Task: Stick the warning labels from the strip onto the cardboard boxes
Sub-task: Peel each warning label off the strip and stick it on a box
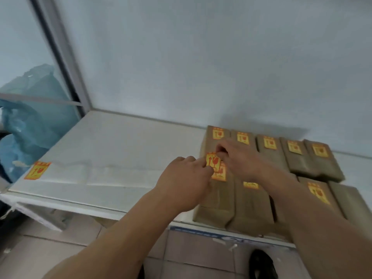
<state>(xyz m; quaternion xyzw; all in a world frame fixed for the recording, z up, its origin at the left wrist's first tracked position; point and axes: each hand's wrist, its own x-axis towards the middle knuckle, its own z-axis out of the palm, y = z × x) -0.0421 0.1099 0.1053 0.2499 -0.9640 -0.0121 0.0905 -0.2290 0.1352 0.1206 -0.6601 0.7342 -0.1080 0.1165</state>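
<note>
From the head camera, both hands met over the front-left cardboard box, which lay at the near edge of the white desk. The left hand pinched the lower left corner of a yellow warning label between thumb and fingertips. The right hand pinched its upper right edge with curled fingers. The label appeared to hover just over that box, partly covering another label already stuck there; whether it touched the cardboard could not be told through the blur.

Ten boxes sat in two rows toward the desk's right end. The back row all carried labels; in the front row the far-right box looked bare.

The label strip, mostly spent white backing, lay along the desk's near left edge with one label left at its end.

The label was probably feather-light, limp and sticky on its underside, so it would curl or cling to skin. Holding it by opposite corners, lightly, seemed wise, then pressing down from one edge. The boxes looked stiff enough to take firm pressure.
</note>
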